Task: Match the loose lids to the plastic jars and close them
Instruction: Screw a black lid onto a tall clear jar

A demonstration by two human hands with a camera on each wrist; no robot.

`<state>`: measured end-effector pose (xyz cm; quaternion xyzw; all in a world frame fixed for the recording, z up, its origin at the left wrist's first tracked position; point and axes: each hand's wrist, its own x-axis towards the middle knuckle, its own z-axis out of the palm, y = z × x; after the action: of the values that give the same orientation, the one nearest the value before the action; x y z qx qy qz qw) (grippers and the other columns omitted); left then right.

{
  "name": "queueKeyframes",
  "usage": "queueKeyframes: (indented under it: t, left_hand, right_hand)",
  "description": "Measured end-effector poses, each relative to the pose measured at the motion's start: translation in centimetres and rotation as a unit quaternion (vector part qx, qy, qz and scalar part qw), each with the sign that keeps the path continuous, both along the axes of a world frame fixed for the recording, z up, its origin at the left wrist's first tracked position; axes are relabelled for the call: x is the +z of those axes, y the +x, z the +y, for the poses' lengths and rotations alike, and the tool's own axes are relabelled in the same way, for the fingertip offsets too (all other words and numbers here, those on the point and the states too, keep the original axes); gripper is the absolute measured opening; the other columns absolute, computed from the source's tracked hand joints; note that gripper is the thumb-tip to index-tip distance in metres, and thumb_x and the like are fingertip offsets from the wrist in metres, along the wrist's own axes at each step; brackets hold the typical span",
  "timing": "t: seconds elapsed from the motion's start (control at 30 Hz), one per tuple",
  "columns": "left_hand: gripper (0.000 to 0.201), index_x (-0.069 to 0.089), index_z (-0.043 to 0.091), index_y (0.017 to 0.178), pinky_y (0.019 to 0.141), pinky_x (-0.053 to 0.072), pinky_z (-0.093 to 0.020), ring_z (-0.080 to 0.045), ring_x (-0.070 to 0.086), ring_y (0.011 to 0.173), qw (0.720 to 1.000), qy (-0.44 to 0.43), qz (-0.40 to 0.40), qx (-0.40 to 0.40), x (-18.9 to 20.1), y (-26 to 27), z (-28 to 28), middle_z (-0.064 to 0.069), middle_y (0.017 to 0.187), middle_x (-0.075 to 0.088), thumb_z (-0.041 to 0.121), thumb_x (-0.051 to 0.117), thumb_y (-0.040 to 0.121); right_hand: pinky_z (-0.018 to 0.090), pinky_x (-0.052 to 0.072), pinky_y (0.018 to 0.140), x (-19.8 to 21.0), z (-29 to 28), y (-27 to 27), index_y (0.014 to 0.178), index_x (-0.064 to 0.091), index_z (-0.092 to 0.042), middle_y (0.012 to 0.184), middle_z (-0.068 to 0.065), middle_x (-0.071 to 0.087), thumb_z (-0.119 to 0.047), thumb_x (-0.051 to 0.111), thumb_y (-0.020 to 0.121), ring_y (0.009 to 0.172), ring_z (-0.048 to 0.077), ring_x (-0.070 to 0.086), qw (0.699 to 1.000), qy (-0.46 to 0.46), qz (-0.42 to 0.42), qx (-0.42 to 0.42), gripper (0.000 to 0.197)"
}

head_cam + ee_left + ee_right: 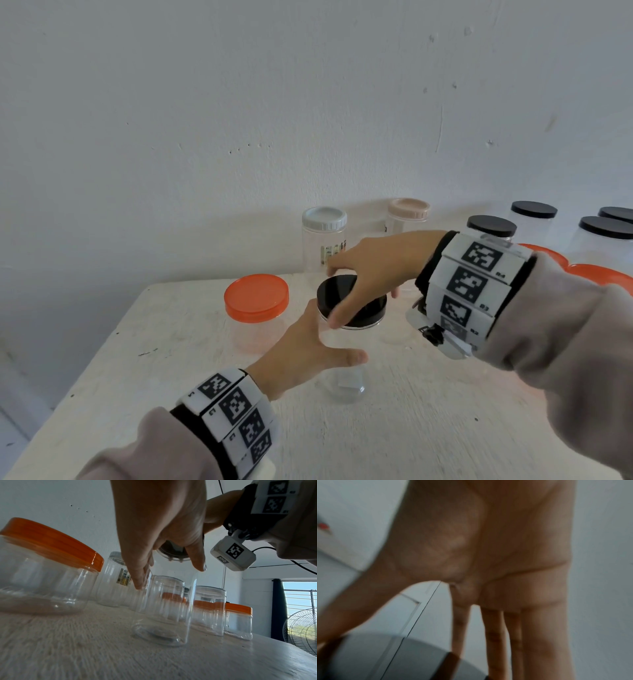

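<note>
At table centre, right hand fingers clamp the black lid from above on the upright jar w/ left hand spread open beside it (barely touching, if at all)

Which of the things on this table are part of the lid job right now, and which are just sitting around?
In use:
- black lid, under the right hand
- clear jar, steadied by the left hand

Sitting around:
- orange-lidded jar
- white-lidded jar
- beige-lidded jar
- black-lidded jars at the back right
</note>
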<state>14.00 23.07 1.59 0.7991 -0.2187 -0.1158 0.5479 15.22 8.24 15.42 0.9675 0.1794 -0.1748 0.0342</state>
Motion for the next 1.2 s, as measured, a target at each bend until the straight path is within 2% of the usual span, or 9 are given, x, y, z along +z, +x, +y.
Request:
queueKeyframes:
  t: [0.07,0.13,0.23,0.33,0.47,0.7,0.87,1.07,1.2]
  left_hand:
    - [0.098,0.021,0.038,0.146,0.111,0.031,-0.028,0.000,0.034,0.134,1.000,0.002,0.002,0.004,0.1,-0.1,0.0,0.021,0.144,0.039,0.036,0.084,0.071]
    - [0.098,0.020,0.038,0.147,0.111,0.031,-0.026,0.000,0.035,0.134,1.000,0.006,0.001,0.008,0.2,-0.2,0.0,0.021,0.144,0.039,0.037,0.083,0.071]
    - [0.098,0.020,0.038,0.147,0.111,0.030,-0.027,0.000,0.034,0.134,1.000,0.008,0.000,0.007,0.2,-0.2,0.0,0.021,0.145,0.038,0.037,0.083,0.072]
    - [0.097,0.021,0.038,0.145,0.113,0.031,-0.032,-0.001,0.034,0.135,1.000,0.003,0.008,0.003,0.1,-0.1,0.0,0.020,0.144,0.040,0.037,0.084,0.071]
    - [0.092,0.024,0.041,0.141,0.106,0.032,-0.026,0.001,0.036,0.132,1.000,0.001,0.011,0.004,-0.1,0.0,0.0,0.022,0.140,0.042,0.036,0.084,0.072]
    - [0.097,0.022,0.040,0.144,0.109,0.032,-0.026,0.002,0.036,0.132,1.000,0.004,0.002,0.014,-0.3,0.1,0.0,0.023,0.142,0.041,0.040,0.085,0.069]
    - [0.093,0.024,0.046,0.139,0.106,0.032,-0.023,0.003,0.036,0.132,1.000,-0.003,0.005,0.007,-0.5,0.2,0.0,0.024,0.141,0.041,0.041,0.085,0.069]
    - [0.092,0.023,0.052,0.136,0.100,0.032,-0.019,0.008,0.036,0.130,1.000,-0.008,-0.002,0.000,-0.6,0.3,0.1,0.028,0.138,0.042,0.044,0.084,0.067]
    - [0.093,0.025,0.045,0.139,0.107,0.033,-0.026,0.002,0.037,0.131,1.000,-0.004,0.002,0.008,-0.6,0.3,0.0,0.023,0.140,0.042,0.041,0.085,0.068]
  right_hand:
    - [0.037,0.043,0.099,0.8,-0.1,0.0,0.135,0.035,-0.053,0.138,-0.012,0.040,-0.061,0.077,0.065,0.121,0.018,0.051,0.998,-0.011,0.054,0.031,0.082]
    - [0.034,0.035,0.102,1.2,-0.2,-0.2,0.135,0.037,-0.056,0.138,-0.017,0.037,-0.045,0.081,0.070,0.131,0.015,0.037,0.996,-0.003,0.067,0.065,0.079]
    - [0.037,0.040,0.103,1.2,-0.1,0.1,0.131,0.043,-0.056,0.133,-0.016,0.044,-0.051,0.081,0.067,0.124,0.015,0.046,0.996,0.015,0.045,0.069,0.074]
    - [0.032,0.050,0.083,0.6,0.2,0.1,0.124,0.046,-0.053,0.107,-0.019,0.051,-0.070,0.073,0.061,0.088,0.015,0.069,0.999,0.012,0.014,0.045,0.070]
    - [0.034,0.055,0.072,-0.1,0.4,-0.1,0.109,0.049,-0.042,0.099,-0.009,0.060,-0.082,0.063,0.059,0.059,0.014,0.070,1.000,0.002,-0.021,0.011,0.066]
    - [0.041,0.039,0.104,0.8,0.2,-0.2,0.135,0.034,-0.055,0.138,-0.011,0.037,-0.047,0.081,0.068,0.128,0.017,0.038,0.997,-0.008,0.058,0.052,0.082]
    - [0.039,0.045,0.100,0.6,0.1,-0.2,0.133,0.041,-0.051,0.136,-0.012,0.043,-0.059,0.078,0.065,0.119,0.019,0.053,0.998,0.019,0.031,0.053,0.077]
    - [0.028,0.051,0.065,-0.2,0.8,-0.6,0.123,0.044,-0.035,0.108,-0.006,0.056,-0.081,0.057,0.068,0.068,0.013,0.066,0.999,-0.032,-0.014,0.016,0.073]
    - [0.034,0.046,0.088,-0.1,0.7,-0.3,0.136,0.037,-0.035,0.129,-0.008,0.048,-0.068,0.068,0.071,0.109,0.016,0.052,0.998,-0.044,0.009,0.036,0.079]
